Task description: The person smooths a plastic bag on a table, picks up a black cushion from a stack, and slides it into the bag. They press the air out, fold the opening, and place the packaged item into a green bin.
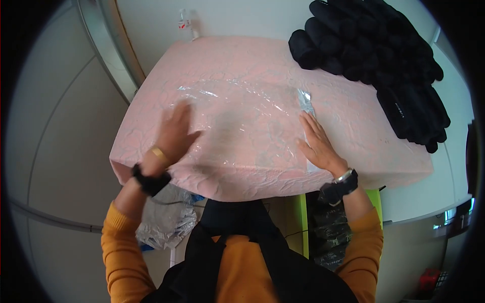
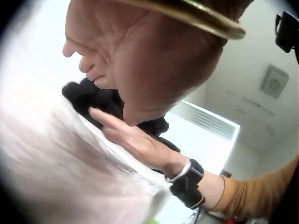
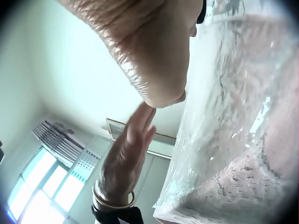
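A clear, shiny plastic sheet or bag [image 1: 242,103] lies spread flat on the pink patterned cloth [image 1: 353,118] of the table. Along its right side runs a silvery strip [image 1: 305,98]. My right hand [image 1: 319,144] lies with straight fingers at that right edge, fingertips close to the strip. Blurred by motion, my left hand [image 1: 176,131] is over the left part of the plastic, fingers extended and thumb apart. The left wrist view shows the left palm [image 2: 159,60] holding nothing. From the right wrist, the right hand's heel [image 3: 159,60] appears close beside the plastic.
Black soft rolled bundles [image 1: 348,43] are heaped at the table's back right. A small clear bottle [image 1: 185,25] stands at the back left corner. Below the front edge are crumpled clear plastic [image 1: 169,222] and a green-edged container [image 1: 304,222] with dark packages [image 1: 329,227].
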Demonstrator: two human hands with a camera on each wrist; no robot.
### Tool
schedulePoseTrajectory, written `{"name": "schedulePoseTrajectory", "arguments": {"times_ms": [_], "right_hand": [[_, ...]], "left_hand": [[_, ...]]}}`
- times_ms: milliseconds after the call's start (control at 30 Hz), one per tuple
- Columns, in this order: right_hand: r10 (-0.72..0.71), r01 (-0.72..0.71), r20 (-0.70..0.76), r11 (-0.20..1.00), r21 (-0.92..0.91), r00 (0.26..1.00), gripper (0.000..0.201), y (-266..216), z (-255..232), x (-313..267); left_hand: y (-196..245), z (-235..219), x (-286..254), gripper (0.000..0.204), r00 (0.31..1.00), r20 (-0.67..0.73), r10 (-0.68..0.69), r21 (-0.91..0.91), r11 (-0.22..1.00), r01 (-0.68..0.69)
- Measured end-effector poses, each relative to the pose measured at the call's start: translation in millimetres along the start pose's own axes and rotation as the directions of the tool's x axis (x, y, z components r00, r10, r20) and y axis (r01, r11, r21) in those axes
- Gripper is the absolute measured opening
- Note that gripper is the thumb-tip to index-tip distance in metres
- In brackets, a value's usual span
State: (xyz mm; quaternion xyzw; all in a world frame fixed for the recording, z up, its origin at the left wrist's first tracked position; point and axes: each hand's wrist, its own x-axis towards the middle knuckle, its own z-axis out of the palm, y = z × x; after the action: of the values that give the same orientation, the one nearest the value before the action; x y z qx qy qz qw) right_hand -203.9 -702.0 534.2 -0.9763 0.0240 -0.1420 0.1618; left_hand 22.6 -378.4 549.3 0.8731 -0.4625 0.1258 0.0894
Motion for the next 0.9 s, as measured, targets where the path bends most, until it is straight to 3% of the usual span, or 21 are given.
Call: {"name": "schedulePoseTrajectory", "arguments": {"times_ms": [33, 100, 167, 200, 233, 267, 367, 433, 500, 567, 633, 700, 767, 800, 867, 900], "right_hand": [[0.013, -0.012, 0.033, 0.999, -0.039, 0.999, 0.069, -4.7, 8.2, 11.0], [0.032, -0.021, 0.078, 0.991, -0.135, 0.996, 0.067, -9.1, 21.7, 34.5], [-0.049, 0.057, 0.055, 0.986, -0.156, 0.997, 0.068, 6.1, 39.5, 43.2], [-0.106, 0.113, 0.048, 0.978, -0.175, 0.993, 0.069, 14.6, 49.9, 43.3], [-0.161, 0.166, 0.041, 0.966, -0.199, 0.986, 0.07, 17.4, 51.4, 43.1], [-0.161, 0.165, 0.036, 0.965, -0.205, 0.986, 0.07, 21.8, 51.2, 39.7], [0.107, -0.075, 0.124, 0.967, -0.242, 0.987, 0.074, 31.6, 51.5, 23.4], [0.12, -0.088, 0.138, 0.972, -0.218, 0.983, 0.075, 27.0, 49.1, 17.7], [0.126, -0.092, 0.166, 0.976, -0.198, 0.978, 0.077, 23.4, 41.9, 12.8], [0.127, -0.094, 0.16, 0.976, -0.197, 0.979, 0.077, 22.7, 41.3, 10.9], [0.121, -0.089, 0.148, 0.975, -0.203, 0.982, 0.077, 23.0, 42.8, 11.5], [0.113, -0.084, 0.134, 0.975, -0.204, 0.984, 0.078, 25.3, 47.2, 11.5], [0.091, -0.065, 0.118, 0.975, -0.21, 0.989, 0.079, 27.4, 48.4, 9.5], [0.102, -0.076, 0.106, 0.972, -0.224, 0.989, 0.079, 29.8, 45.7, 9.0], [0.096, -0.085, 0.149, 0.993, -0.081, 0.984, 0.073, 40.4, 37.1, 11.9], [0.091, -0.092, 0.171, 0.996, -0.001, 0.981, 0.071, 45.5, 30.9, 14.4]], "left_hand": [[18.6, 20.6, 15.6, 0.072, 0.978, -0.158, 0.135, -0.168, 0.972, -0.161], [84.5, 38.5, 41.2, 0.074, 0.951, -0.149, 0.271, -0.308, 0.901, -0.306], [143.1, 56.2, 64.7, 0.08, 0.95, 0.004, 0.314, -0.358, 0.887, -0.292], [161.4, 58.4, 71.4, 0.08, 0.949, 0.076, 0.306, -0.392, 0.884, -0.254], [159.3, 66.5, 73.6, 0.08, 0.95, 0.062, 0.307, -0.384, 0.886, -0.261], [153.0, 77.9, 75.2, 0.081, 0.944, 0.11, 0.31, -0.357, 0.899, -0.254], [125.3, 97.7, 73.5, 0.082, 0.925, 0.221, 0.309, -0.312, 0.921, -0.233], [89.7, 86.8, 60.0, 0.083, 0.895, 0.277, 0.351, -0.258, 0.924, -0.282], [39.7, 68.9, 55.2, 0.086, 0.888, 0.383, 0.254, -0.184, 0.963, -0.196], [-28.2, 77.4, 42.4, 0.089, 0.933, 0.356, 0.056, -0.106, 0.994, -0.02], [-68.2, 69.0, 32.2, 0.093, 0.916, 0.359, -0.18, 0.021, 0.983, 0.185], [-96.1, 68.2, 21.9, 0.094, 0.915, 0.346, -0.205, 0.009, 0.976, 0.216], [-99.3, 66.6, 20.2, 0.095, 0.916, 0.333, -0.222, -0.013, 0.971, 0.24], [-94.8, 58.7, 21.4, 0.096, 0.888, 0.393, -0.239, 0.016, 0.967, 0.253], [-85.2, 39.5, 30.8, 0.097, 0.822, 0.5, -0.272, 0.083, 0.96, 0.267], [-80.6, 25.7, 41.0, 0.097, 0.829, 0.496, -0.258, 0.08, 0.964, 0.252]]}}
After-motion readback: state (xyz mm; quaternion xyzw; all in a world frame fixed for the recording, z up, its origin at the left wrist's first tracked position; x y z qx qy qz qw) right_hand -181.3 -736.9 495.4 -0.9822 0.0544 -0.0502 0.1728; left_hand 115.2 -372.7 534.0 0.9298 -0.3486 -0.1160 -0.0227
